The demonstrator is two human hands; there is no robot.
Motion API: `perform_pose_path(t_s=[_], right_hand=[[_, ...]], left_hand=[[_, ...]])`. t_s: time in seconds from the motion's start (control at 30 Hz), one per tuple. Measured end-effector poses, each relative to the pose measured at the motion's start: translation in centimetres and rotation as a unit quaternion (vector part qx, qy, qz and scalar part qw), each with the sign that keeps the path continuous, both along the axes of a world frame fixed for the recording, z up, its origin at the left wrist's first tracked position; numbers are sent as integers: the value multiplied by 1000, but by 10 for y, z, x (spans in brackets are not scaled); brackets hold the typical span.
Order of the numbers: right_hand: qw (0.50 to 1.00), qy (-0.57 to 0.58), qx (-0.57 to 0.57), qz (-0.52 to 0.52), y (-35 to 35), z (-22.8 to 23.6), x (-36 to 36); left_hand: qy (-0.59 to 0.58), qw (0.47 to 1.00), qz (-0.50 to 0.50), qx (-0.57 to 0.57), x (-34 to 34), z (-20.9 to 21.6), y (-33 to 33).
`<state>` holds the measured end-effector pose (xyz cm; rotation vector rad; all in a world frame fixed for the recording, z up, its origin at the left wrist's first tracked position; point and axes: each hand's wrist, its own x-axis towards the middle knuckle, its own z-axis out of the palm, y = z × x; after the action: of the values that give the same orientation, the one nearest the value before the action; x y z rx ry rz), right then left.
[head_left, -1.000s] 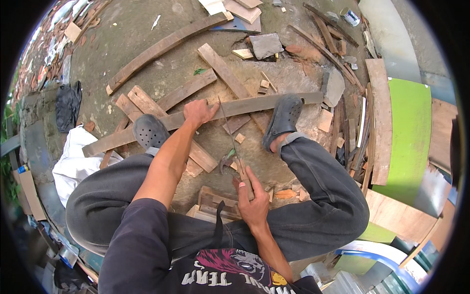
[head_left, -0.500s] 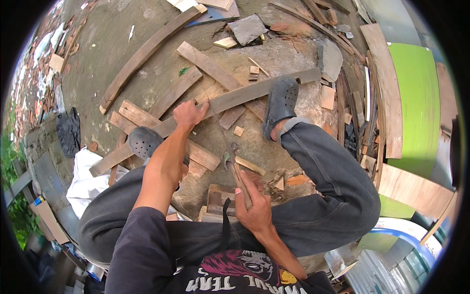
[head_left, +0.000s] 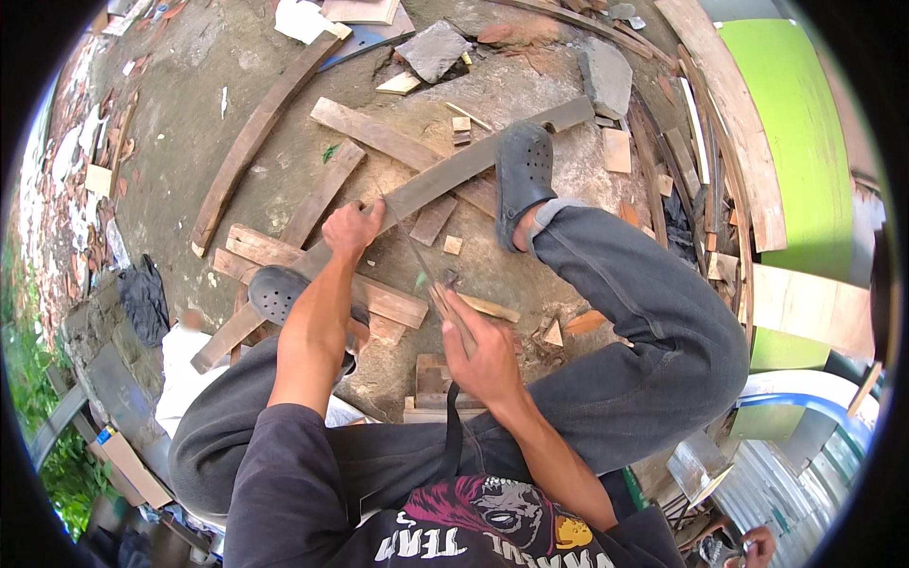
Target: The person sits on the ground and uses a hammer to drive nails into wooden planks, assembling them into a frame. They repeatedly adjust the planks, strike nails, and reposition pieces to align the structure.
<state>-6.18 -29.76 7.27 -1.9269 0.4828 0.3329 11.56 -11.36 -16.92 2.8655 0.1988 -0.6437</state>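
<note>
A long grey-brown plank [head_left: 445, 176] slants across the ground, with a dark clog on my left foot [head_left: 276, 293] on its lower end and my right clog [head_left: 524, 166] against its upper part. My left hand [head_left: 353, 228] presses on the plank's middle, fingers closed round its edge. In my right hand [head_left: 485, 358] is the wooden handle of a handsaw [head_left: 423, 264], closed in the fingers. Its thin, narrow blade runs forward to the plank just right of my left thumb. Part of the handle is hidden by my hand.
Loose boards [head_left: 327, 194] lie under and around the plank, with small offcuts [head_left: 454, 245] nearby. Stone slabs [head_left: 606, 78] lie at the far side. A green panel [head_left: 786, 142] and stacked timber stand right. Another person's hand [head_left: 757, 546] shows at lower right.
My right hand has pushed the saw forward, closer to the plank. My left hand keeps its place on the plank. The view has shifted slightly, and another person's hand has appeared at lower right.
</note>
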Motion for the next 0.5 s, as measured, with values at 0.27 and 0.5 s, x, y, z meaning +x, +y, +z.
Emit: perform_pose_path(t_s=[0.27,0.5], right_hand=[[999,-45,-11,-12,-1,9,-8],[1000,15,-1,-17,-2,-22,2]], left_hand=[[15,1000,3,-2,1,4,-1],[22,999,-19,-31,0,1,7]])
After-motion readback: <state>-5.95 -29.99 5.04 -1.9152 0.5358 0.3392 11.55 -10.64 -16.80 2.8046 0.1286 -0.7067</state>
